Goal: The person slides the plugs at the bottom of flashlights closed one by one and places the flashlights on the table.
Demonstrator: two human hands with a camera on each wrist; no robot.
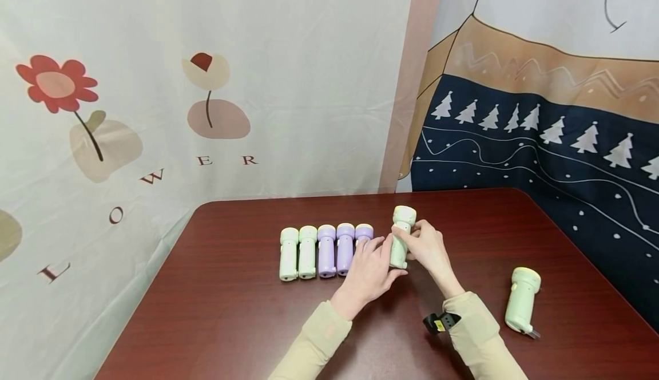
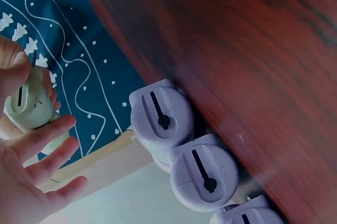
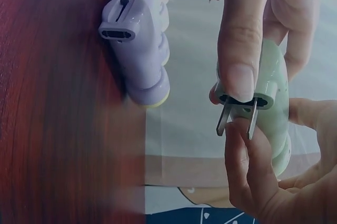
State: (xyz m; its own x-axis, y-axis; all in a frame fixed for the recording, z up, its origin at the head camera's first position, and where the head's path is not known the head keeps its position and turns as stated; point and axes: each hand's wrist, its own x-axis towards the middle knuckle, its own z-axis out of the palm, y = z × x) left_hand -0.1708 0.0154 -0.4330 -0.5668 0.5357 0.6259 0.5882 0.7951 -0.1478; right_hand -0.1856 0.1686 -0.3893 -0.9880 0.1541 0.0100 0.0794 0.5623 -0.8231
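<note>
A pale green flashlight (image 1: 399, 248) with a fold-out plug is held above the table between both hands. My right hand (image 1: 426, 246) grips its body, thumb in front and fingers behind. My left hand (image 1: 366, 274) has its thumb against the base and fingers along the flashlight's side. In the right wrist view, the left thumb (image 3: 242, 82) presses at the base between two metal prongs (image 3: 253, 119) that stick out. The left wrist view shows several left fingers (image 2: 55, 161) spread, the foremost near the flashlight (image 2: 34, 105). The left hand partly hides a purple flashlight (image 1: 364, 231).
Left of the hands, two green flashlights (image 1: 289, 254) and three purple flashlights (image 1: 326, 251) lie side by side in a row on the dark red table (image 1: 231, 323). At the right lies another green flashlight (image 1: 523, 300) with prongs out. Printed cloths (image 1: 309, 82) hang behind the table.
</note>
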